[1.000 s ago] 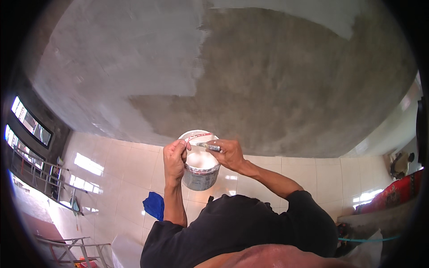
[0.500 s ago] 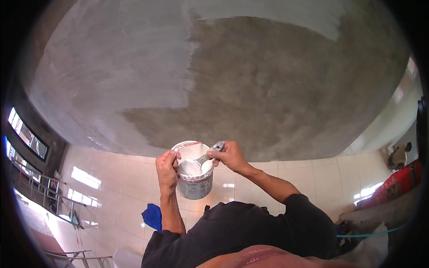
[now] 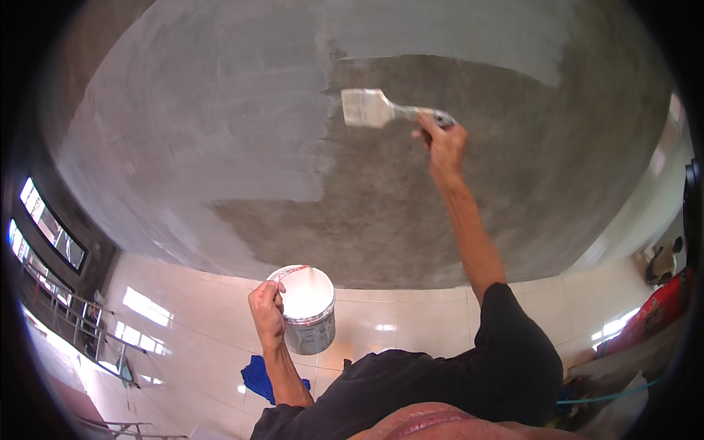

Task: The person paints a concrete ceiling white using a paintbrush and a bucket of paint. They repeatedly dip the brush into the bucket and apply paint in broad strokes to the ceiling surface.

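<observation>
My right hand (image 3: pixel 444 147) is raised before the wall, closed around the handle of a wide flat paintbrush (image 3: pixel 369 108). White paint coats the bristles, which point left, close to the edge between the painted and bare parts of the wall; whether they touch it I cannot tell. Lower down, my left hand (image 3: pixel 268 312) grips a round paint bucket (image 3: pixel 311 339) by its left rim. White paint (image 3: pixel 308 295) shows inside. On the wall, a pale grey coated area (image 3: pixel 257 139) meets a darker bare area (image 3: pixel 455 213).
Glossy beige tiles (image 3: pixel 411 315) cover the floor below the wall. A blue cloth (image 3: pixel 258 378) lies beside my left forearm. At the far left stand a metal ladder (image 3: pixel 110 337) and windows (image 3: pixel 55 224). Red fabric (image 3: pixel 649 312) is at the right.
My right hand has lifted the paintbrush out of the bucket, up to the wall. The bucket, still in my left hand, appears a little lower in the view.
</observation>
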A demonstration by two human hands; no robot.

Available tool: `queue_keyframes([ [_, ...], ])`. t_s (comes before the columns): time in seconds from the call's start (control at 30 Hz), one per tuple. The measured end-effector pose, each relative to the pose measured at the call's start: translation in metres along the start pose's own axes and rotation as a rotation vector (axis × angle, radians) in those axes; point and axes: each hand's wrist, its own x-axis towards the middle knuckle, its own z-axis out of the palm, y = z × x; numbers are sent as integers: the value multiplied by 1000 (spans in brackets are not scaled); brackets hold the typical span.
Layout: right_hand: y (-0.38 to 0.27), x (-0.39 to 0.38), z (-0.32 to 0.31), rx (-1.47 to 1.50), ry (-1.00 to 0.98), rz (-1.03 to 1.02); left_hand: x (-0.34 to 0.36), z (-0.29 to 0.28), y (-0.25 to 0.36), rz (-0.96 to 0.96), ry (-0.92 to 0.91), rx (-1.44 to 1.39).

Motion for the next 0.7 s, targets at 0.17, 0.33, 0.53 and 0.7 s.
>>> queue_keyframes([
  [0.17,45,68,70,114,9,-178,9,-15,-4,26,36,15],
  [0.33,55,82,90,4,128,-256,11,-20,2,2,34,2],
  [0.53,14,100,-28,-234,404,-420,20,-24,0,7,-46,-24],
  [0.7,-33,100,-131,-546,730,-566,24,-26,2,-15,-114,-52],
])
